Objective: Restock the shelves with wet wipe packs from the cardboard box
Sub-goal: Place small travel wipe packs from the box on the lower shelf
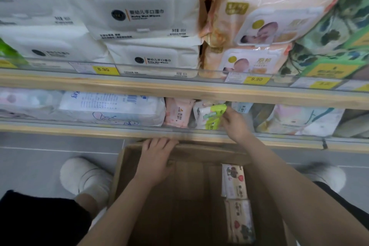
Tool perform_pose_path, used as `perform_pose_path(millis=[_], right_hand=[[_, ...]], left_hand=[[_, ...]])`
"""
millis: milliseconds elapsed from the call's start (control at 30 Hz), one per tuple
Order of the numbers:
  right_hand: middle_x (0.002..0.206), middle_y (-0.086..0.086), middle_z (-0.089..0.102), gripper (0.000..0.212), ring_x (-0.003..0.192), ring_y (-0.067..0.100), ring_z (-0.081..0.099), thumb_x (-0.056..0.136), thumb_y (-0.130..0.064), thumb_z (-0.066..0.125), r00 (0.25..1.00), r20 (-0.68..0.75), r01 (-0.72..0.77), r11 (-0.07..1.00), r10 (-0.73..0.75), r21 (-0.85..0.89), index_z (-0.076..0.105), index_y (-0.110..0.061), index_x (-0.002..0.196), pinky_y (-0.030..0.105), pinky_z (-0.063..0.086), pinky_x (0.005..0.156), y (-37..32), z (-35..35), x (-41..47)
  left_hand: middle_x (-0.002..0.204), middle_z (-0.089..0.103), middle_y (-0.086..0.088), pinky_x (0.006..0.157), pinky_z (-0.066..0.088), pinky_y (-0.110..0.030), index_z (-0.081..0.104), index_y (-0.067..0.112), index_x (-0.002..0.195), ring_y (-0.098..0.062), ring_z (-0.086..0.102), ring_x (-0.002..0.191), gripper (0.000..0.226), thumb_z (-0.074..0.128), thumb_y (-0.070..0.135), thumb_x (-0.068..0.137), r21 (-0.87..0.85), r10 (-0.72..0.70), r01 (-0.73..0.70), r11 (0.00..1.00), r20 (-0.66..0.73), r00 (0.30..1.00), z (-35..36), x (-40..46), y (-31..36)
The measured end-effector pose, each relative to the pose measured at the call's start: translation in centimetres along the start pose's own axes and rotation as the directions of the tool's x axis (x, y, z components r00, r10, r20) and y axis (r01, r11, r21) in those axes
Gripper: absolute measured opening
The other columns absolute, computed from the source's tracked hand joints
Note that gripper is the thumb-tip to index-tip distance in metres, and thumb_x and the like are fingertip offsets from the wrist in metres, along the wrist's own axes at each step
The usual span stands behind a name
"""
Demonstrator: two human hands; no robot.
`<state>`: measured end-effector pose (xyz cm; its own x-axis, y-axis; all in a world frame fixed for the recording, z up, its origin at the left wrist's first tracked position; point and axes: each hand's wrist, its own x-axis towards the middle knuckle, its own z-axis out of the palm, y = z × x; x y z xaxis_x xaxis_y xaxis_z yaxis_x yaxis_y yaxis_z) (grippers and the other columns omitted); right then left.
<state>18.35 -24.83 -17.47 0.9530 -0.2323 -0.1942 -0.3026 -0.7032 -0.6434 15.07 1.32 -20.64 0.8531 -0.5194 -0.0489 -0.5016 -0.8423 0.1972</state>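
Now right hand point(236, 124) pinches green wipe pack point(213, 116) on lower shelf point(79, 129); left hand point(157, 156) rests flat on box point(119, 175) rim; best push pack upright beside pink pack point(177, 113)

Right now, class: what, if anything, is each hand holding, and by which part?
The right hand pinches a green wet wipe pack by its right end, on the lower shelf. The left hand holds no pack; it rests on the cardboard box at its far rim.

We see the open brown cardboard box point(179, 195) mostly bare — two small white wipe packs point(236, 201) hug its right wall. The lower wooden shelf point(99, 130) is packed, its clear front rail point(139, 124) barring entry — only above it can a hand pass.
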Motion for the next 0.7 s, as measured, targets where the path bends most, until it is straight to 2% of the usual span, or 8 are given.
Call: perform_pose_path(millis=[67,167,300,367,433,500,567,700], right_hand=[[0.110,0.016,0.064,0.024,0.103,0.032,0.059,0.095,-0.002,0.045,0.999,-0.024,0.022,0.994,-0.024,-0.110,0.056,0.000,0.116,0.021,0.027,0.064,0.2,-0.7,-0.1],[0.112,0.017,0.063,0.025,0.103,0.034,0.057,0.094,-0.003,0.046,1.000,-0.018,-0.001,0.983,-0.002,-0.184,0.056,0.000,0.116,0.020,0.025,0.062,0.5,-0.6,0.0],[0.110,0.020,0.063,0.022,0.102,0.035,0.058,0.089,-0.003,0.050,0.995,0.091,-0.037,0.993,0.048,-0.113,0.058,-0.001,0.110,0.033,0.044,0.078,1.1,0.6,0.9],[0.112,0.019,0.064,0.026,0.103,0.034,0.058,0.089,-0.005,0.051,0.990,0.128,-0.040,0.995,0.052,-0.096,0.057,-0.002,0.115,0.031,0.044,0.078,0.9,0.7,0.6],[0.115,0.016,0.064,0.035,0.106,0.032,0.059,0.091,-0.006,0.052,0.989,0.141,-0.040,0.997,0.050,-0.072,0.052,-0.005,0.126,0.025,0.041,0.078,0.8,0.1,-0.2],[0.118,0.014,0.062,0.045,0.107,0.029,0.059,0.093,-0.007,0.050,0.991,0.119,-0.044,0.997,0.052,-0.070,0.044,-0.008,0.137,0.022,0.038,0.078,0.7,-1.2,-1.7],[0.121,0.013,0.060,0.045,0.105,0.027,0.060,0.093,-0.008,0.051,0.997,0.075,-0.031,0.998,0.035,-0.060,0.044,-0.009,0.138,0.021,0.038,0.082,1.2,-2.9,-3.7],[0.118,0.010,0.058,0.035,0.101,0.019,0.059,0.093,-0.008,0.053,1.000,-0.024,-0.013,1.000,0.012,-0.025,0.054,-0.007,0.128,0.017,0.038,0.084,3.3,-6.1,-9.5]], left_hand=[[0.109,0.061,0.006,0.093,0.042,-0.042,0.055,0.033,0.117,-0.020,0.058,0.102,0.064,0.078,0.035,0.058,0.000,-0.004,0.004,1.000,0.003,1.000,-0.1,0.0,0.1],[0.108,0.061,0.006,0.092,0.042,-0.043,0.054,0.032,0.117,-0.021,0.058,0.101,0.065,0.079,0.035,0.056,-0.011,-0.022,0.022,1.000,0.018,1.000,-0.2,0.0,0.2],[0.109,0.061,0.005,0.092,0.043,-0.044,0.055,0.032,0.117,-0.022,0.058,0.101,0.066,0.079,0.036,0.056,-0.014,-0.031,0.031,0.999,0.022,0.999,-0.3,0.0,0.2],[0.111,0.061,0.004,0.093,0.041,-0.044,0.054,0.031,0.119,-0.023,0.058,0.103,0.066,0.079,0.036,0.058,-0.007,-0.022,0.023,1.000,0.027,0.999,-0.3,0.0,0.2],[0.119,0.057,0.004,0.101,0.034,-0.044,0.051,0.031,0.125,-0.023,0.053,0.113,0.063,0.074,0.036,0.067,-0.016,-0.021,0.022,1.000,0.043,0.999,-0.5,0.1,0.4],[0.130,0.050,0.005,0.109,0.023,-0.041,0.044,0.033,0.132,-0.020,0.043,0.124,0.060,0.066,0.040,0.077,-0.058,-0.054,0.058,0.997,0.080,0.995,-0.9,0.1,0.8],[0.134,0.047,0.005,0.111,0.018,-0.039,0.042,0.033,0.134,-0.018,0.039,0.128,0.055,0.060,0.042,0.082,-0.095,-0.081,0.090,0.991,0.091,0.993,-1.4,0.1,1.4],[0.123,0.056,0.003,0.105,0.033,-0.035,0.054,0.025,0.125,-0.019,0.048,0.118,0.041,0.062,0.029,0.084,-0.274,-0.016,0.023,0.961,0.028,0.999,-2.2,0.3,3.9]])
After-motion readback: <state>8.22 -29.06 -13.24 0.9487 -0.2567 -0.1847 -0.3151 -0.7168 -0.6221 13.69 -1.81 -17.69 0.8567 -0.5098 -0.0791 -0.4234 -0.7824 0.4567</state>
